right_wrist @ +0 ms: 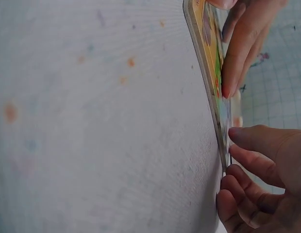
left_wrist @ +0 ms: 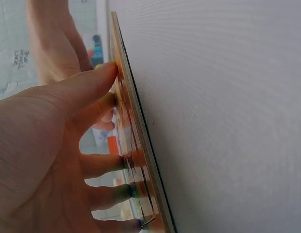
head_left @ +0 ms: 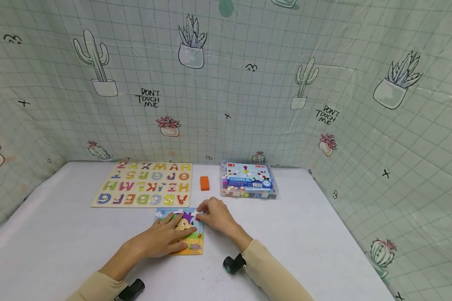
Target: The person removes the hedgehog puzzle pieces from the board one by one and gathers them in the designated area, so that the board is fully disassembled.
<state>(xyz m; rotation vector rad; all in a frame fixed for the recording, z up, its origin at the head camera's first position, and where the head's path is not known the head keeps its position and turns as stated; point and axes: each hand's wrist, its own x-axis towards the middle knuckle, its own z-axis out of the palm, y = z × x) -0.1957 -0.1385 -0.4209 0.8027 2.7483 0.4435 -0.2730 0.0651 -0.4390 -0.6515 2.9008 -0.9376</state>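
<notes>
A small colourful picture puzzle board [head_left: 194,246] with a purple-haired cartoon figure lies flat on the white table. My left hand [head_left: 159,239] rests on it with fingers spread; in the left wrist view the fingertips of that hand [left_wrist: 68,136] press on its top face. At the board's upper right corner is my right hand [head_left: 219,216], thumb and index fingertips on the surface. In the right wrist view, the other fingers of this hand [right_wrist: 267,179] are bent beside the board's edge [right_wrist: 209,82]. Whether they pinch a piece is not clear.
Behind the puzzle lies a wooden alphabet board [head_left: 111,201]. An orange block [head_left: 204,183] stands between it and a clear case of coloured parts [head_left: 248,180] at the back. A patterned curtain [head_left: 226,92] rises behind the white table [head_left: 305,234].
</notes>
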